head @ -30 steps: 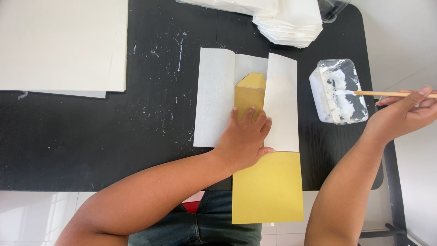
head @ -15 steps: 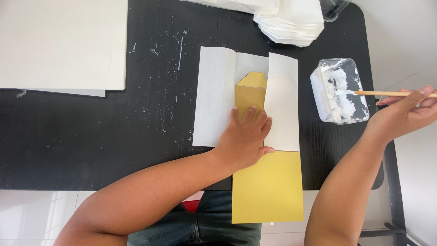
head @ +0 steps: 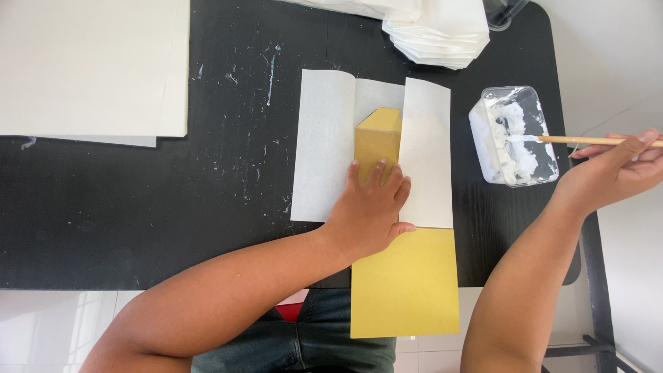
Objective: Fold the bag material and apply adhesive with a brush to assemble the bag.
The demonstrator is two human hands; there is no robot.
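Note:
My left hand [head: 369,207] lies flat on a white paper sheet [head: 324,138] and a yellow-brown card template [head: 407,283], pressing them onto the black table. The right flap of the paper [head: 427,162] is folded over the template. My right hand [head: 618,169] grips a thin wooden brush stick [head: 587,140] at the table's right edge. The stick's tip dips into white paste inside a clear plastic tub [head: 514,135].
A stack of folded white paper pieces [head: 435,27] sits at the back. Large white sheets [head: 90,69] lie at the back left. The black table [head: 173,207] is flecked with dried paste. The template's lower end overhangs the front edge above my lap.

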